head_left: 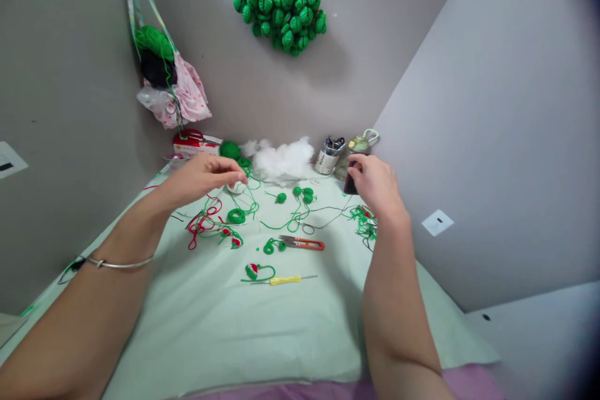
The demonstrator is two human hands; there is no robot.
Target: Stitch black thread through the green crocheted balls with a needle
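Nearest on the pale green cloth (225,331) lies a yellow-handled hook (285,280), with a small red-and-green knitted piece (252,271) just beyond it, its green tail curling beside it. Past these are orange-handled snips (309,244), their blades pointing left toward a small green coil (269,249). Two more red-and-green pieces (237,242) lie to the left, near a tangle of red yarn (202,222) and a green ring (235,216). A heap of green and dark scraps (364,225) sits to the right, partly hidden by the right forearm.

The left hand (220,172) hangs over loose green strands (253,206); its grip is narrow, thumb and fingertips drawn together, though I cannot tell whether a thread runs between them. It partly covers a white round thing (235,188). The right hand (375,178) is at the upper part of a dark flat object (350,185), fingers bent, the thumb in front of it; whether the grip clamps it I cannot tell.

Between the hands rest small green balls (308,195). Farther back are white stuffing (284,159), a green yarn ball (230,150), a jar of tools (328,158) and a red-and-white box (197,147). A cluster of green knitted balls (284,6) hangs before the wall.
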